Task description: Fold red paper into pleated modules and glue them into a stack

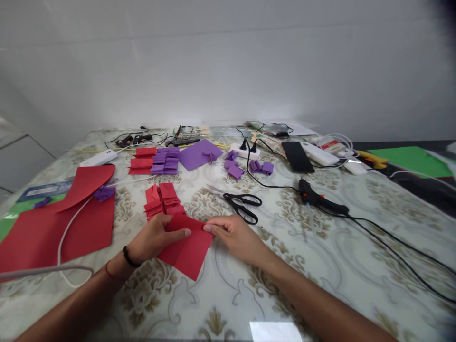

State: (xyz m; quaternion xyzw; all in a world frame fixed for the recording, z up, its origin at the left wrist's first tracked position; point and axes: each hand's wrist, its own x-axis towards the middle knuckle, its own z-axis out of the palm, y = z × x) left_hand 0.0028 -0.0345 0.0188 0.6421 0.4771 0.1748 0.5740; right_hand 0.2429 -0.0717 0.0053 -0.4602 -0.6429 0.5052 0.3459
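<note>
A piece of red paper (188, 247), creased across its middle, is held between my two hands above the patterned tablecloth. My left hand (158, 240) grips its left side, thumb lying on top and fingers hidden underneath. At the upper right edge, my right hand (231, 235) pinches the paper between thumb and fingers. Just beyond lie folded red paper pieces (166, 197) in a small group. Black-handled scissors (242, 202) rest on the cloth past my right hand, blades partly apart.
Large red sheets (89, 228) lie at left under a white cable (66, 237). Farther back are folded purple pieces (166, 161), a purple sheet (197, 154) and a white power strip (245, 151). A glue gun (320, 199) with its cord lies right, near a black phone (297, 156).
</note>
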